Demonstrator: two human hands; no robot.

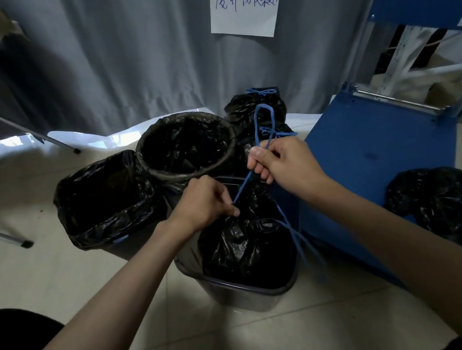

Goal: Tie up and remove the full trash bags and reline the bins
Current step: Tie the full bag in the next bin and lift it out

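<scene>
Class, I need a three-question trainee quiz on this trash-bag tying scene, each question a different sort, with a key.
1. True or false: the right hand holds the blue drawstring cord.
2. Which bin holds the black plastic bag being tied? A) the round black-lined bin B) the nearest grey plastic bin
3. Fill in: the left hand pinches the bag's ____.

Key: 1 true; 2 B; 3 neck.

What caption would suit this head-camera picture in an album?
Both hands, left and right, pull the blue drawstring of a full black bag in its bin.
</scene>
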